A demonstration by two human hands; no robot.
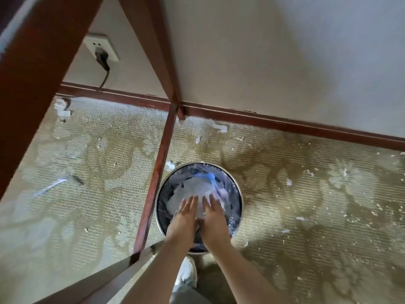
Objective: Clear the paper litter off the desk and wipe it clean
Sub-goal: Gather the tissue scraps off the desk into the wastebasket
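Both forearms are bare, with no sleeves in view; one white lace-up sneaker [186,272] shows below, above grey trouser fabric [186,295].

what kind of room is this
Probably an indoor room such as a hotel room or office: patterned carpet strewn with paper scraps, a wall socket above a wooden skirting board, and a lined waste bin beside a desk leg.

Carpeted room [306,194], wall socket [102,48], wooden skirting [285,125], lined bin [237,189]
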